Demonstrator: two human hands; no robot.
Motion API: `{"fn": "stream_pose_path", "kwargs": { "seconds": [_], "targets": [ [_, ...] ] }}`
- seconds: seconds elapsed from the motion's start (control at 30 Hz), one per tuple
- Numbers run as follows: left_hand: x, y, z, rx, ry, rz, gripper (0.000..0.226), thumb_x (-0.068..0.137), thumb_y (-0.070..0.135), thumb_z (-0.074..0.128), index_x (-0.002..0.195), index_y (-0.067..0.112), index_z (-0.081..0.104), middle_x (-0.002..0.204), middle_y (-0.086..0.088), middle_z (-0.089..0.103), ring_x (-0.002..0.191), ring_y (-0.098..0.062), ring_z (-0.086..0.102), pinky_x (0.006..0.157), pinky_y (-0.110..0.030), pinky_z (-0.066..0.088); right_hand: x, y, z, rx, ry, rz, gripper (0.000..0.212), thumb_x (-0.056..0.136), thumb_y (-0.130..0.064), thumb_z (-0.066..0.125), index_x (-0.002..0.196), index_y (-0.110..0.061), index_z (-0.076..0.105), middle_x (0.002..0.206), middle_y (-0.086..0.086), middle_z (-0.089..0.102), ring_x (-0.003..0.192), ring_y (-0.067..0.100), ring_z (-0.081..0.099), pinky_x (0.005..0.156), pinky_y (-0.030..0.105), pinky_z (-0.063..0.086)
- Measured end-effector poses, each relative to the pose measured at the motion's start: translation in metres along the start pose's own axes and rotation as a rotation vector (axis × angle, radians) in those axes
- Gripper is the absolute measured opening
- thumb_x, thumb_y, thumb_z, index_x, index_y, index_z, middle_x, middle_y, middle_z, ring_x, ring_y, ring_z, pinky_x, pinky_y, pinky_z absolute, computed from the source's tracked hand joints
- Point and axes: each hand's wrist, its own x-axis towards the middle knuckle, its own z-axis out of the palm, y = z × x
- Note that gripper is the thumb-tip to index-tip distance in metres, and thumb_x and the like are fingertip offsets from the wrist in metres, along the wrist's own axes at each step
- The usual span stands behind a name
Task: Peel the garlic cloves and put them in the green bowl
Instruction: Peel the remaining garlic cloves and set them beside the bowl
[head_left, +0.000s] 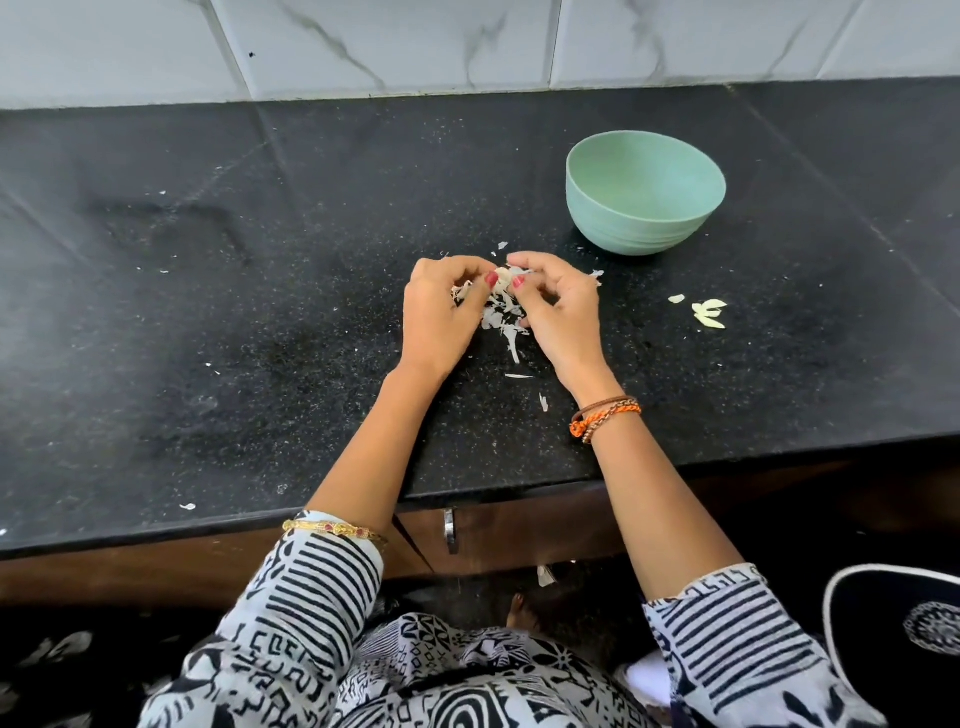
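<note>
A pale garlic piece (502, 276) sits between my two hands over the middle of the black counter. My left hand (441, 306) and my right hand (558, 306) both pinch it with thumb and curled fingers. White papery skins (501, 314) lie heaped under and between the hands. The green bowl (644, 192) stands upright to the far right of my hands; its visible inside looks bare. A few pale cloves (709, 313) lie on the counter to the right, in front of the bowl.
The black speckled counter (260, 312) carries scattered skin flakes (543, 401). A white marble-tiled wall (415, 41) backs it. Below the front edge is a brown drawer with a metal handle (451, 530).
</note>
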Motion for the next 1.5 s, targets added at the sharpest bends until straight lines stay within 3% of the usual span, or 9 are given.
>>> {"fn": "stream_pose_path", "kwargs": {
  "seconds": [0.1,0.27,0.4,0.5,0.67,0.9,1.1,1.33,1.5],
  "targets": [
    [0.0,0.001,-0.002,0.029,0.019,0.018,0.013,0.087,0.011,0.06,0.09,0.01,0.072,0.088,0.012,0.063,0.09,-0.012,0.051,0.076,0.0,0.029,-0.001,-0.002,0.0,-0.02,0.016,-0.004,0.02,0.086,-0.004,0.057,0.085,-0.021,0.066,0.078,-0.004,0.065,0.077,0.021,0.062,0.065,0.039,0.054],
    [-0.003,0.005,-0.002,0.042,0.035,0.058,0.013,0.086,0.007,0.06,0.092,0.006,0.072,0.082,0.011,0.056,0.09,-0.013,0.047,0.073,0.0,0.028,-0.002,-0.004,0.0,-0.052,0.058,-0.032,0.013,0.087,-0.007,0.058,0.085,-0.013,0.069,0.071,-0.014,0.061,0.064,-0.001,0.055,0.059,0.019,0.048],
    [-0.004,0.007,0.0,0.041,0.02,0.071,0.013,0.084,0.006,0.06,0.089,0.003,0.071,0.08,0.006,0.058,0.088,-0.015,0.046,0.069,-0.01,0.03,-0.002,-0.003,0.0,-0.087,0.094,-0.055,0.011,0.085,-0.005,0.059,0.086,-0.006,0.071,0.077,-0.006,0.065,0.072,0.006,0.059,0.067,0.012,0.047],
    [-0.005,0.007,0.001,0.012,0.058,0.087,0.014,0.081,0.007,0.059,0.085,0.002,0.071,0.076,0.005,0.057,0.085,-0.017,0.047,0.07,-0.004,0.033,-0.002,-0.004,0.001,-0.091,0.105,-0.064,0.012,0.086,-0.004,0.058,0.086,-0.006,0.07,0.078,-0.004,0.065,0.073,0.006,0.06,0.069,0.01,0.046],
    [-0.007,0.005,0.004,-0.021,0.107,0.138,0.013,0.08,0.011,0.061,0.083,0.005,0.072,0.073,0.019,0.05,0.073,-0.001,0.042,0.073,-0.005,0.034,-0.001,-0.002,0.001,-0.103,0.133,-0.078,0.016,0.089,-0.006,0.053,0.086,-0.007,0.069,0.076,-0.006,0.064,0.073,0.006,0.06,0.072,0.021,0.049],
    [-0.007,0.003,0.006,0.022,0.078,0.188,0.013,0.078,0.015,0.064,0.083,0.008,0.073,0.075,0.013,0.056,0.076,-0.01,0.048,0.069,-0.012,0.035,-0.001,-0.001,0.002,-0.156,0.162,-0.105,0.016,0.09,-0.013,0.056,0.085,-0.007,0.069,0.075,-0.005,0.066,0.073,0.014,0.065,0.072,0.036,0.053],
    [-0.005,0.005,0.003,-0.069,-0.007,0.027,0.023,0.079,0.028,0.058,0.087,0.011,0.073,0.075,0.008,0.061,0.077,-0.012,0.051,0.074,-0.025,0.04,-0.001,0.004,0.003,-0.207,0.181,-0.119,0.012,0.086,-0.011,0.06,0.088,-0.008,0.072,0.087,0.003,0.071,0.082,0.021,0.064,0.077,0.042,0.051],
    [-0.001,0.005,0.004,-0.114,-0.068,-0.013,0.017,0.078,0.019,0.06,0.09,0.014,0.072,0.069,0.011,0.06,0.066,0.006,0.052,0.064,-0.01,0.037,-0.001,0.003,0.003,-0.26,0.237,-0.106,0.011,0.086,-0.011,0.061,0.087,-0.011,0.072,0.087,0.002,0.072,0.082,0.023,0.064,0.075,0.038,0.05],
    [0.01,0.009,0.007,-0.139,-0.166,-0.013,0.016,0.083,0.002,0.062,0.084,0.015,0.07,0.067,0.007,0.064,0.06,0.002,0.055,0.062,-0.011,0.042,-0.002,0.004,0.001,-0.24,0.285,-0.041,0.013,0.087,-0.01,0.059,0.088,-0.009,0.072,0.081,0.004,0.071,0.077,0.017,0.064,0.072,0.027,0.049]
  ]
}}
